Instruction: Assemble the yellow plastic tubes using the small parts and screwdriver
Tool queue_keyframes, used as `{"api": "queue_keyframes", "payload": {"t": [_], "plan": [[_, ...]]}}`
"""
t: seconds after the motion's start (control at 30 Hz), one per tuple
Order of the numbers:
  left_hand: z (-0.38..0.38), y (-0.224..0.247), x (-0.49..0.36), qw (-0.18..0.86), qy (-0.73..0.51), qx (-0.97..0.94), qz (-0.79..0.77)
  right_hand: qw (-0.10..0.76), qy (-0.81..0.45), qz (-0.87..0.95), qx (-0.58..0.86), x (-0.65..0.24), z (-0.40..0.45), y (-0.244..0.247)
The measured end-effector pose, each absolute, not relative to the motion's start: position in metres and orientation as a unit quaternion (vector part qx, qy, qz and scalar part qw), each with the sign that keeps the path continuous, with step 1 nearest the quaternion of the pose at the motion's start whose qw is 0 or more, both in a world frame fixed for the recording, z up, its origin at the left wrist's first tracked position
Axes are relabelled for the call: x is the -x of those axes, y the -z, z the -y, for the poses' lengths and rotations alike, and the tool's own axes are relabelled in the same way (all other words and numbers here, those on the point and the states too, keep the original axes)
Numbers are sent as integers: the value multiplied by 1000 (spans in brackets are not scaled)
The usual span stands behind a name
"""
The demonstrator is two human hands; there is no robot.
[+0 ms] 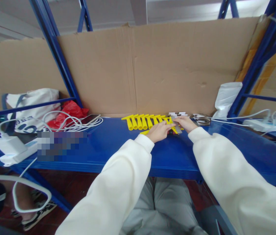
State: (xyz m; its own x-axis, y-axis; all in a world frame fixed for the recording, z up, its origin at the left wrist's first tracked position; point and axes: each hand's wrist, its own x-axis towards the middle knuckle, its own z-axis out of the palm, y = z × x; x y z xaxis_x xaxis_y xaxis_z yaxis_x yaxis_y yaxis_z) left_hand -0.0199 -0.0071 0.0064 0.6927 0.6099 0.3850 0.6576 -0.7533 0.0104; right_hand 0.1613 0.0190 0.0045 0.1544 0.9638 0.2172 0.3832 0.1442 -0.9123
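My left hand (159, 131) is closed around a yellow plastic scraper handle (144, 132), whose end sticks out to the left of my fingers. My right hand (186, 122) pinches a flat grey metal blade (178, 130) at the head of that handle; whether the two are joined is hidden by my fingers. Behind my left hand lies a row of several more yellow handles (143, 122). Small black-and-white pieces (178, 114) lie just beyond my fingers. A loose pile of metal plates (202, 119) is to the right of my right hand.
The blue table (118, 147) is backed by a cardboard panel (172, 65). White cables (89, 123), a red plastic bag (66, 112) and a cloth bag (37, 107) are at left. A white pouch (226, 99) leans at right near a power strip (262, 125). Another person's leg (21, 199) shows lower left.
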Motion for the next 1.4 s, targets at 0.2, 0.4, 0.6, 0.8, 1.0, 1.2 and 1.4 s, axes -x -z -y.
{"api": "queue_keyframes", "payload": {"t": [0.2,0.4,0.6,0.8,1.0,1.2,1.4], "plan": [[9,-7,18,64,184,912,361,484,-286,584,586,-160,-19,-5],[2,-5,20,44,217,895,387,519,-235,552,609,-170,-22,-9],[-3,-4,23,17,230,891,392,323,23,587,742,-199,-18,-11],[-6,-2,24,5,244,888,391,180,23,607,774,-201,-12,-8],[-8,0,24,7,243,889,389,106,36,626,771,-196,-14,-4],[-9,1,23,11,246,889,387,82,44,628,773,-197,-18,-1],[-11,2,24,10,248,889,385,103,16,619,779,-198,-19,-3]]}}
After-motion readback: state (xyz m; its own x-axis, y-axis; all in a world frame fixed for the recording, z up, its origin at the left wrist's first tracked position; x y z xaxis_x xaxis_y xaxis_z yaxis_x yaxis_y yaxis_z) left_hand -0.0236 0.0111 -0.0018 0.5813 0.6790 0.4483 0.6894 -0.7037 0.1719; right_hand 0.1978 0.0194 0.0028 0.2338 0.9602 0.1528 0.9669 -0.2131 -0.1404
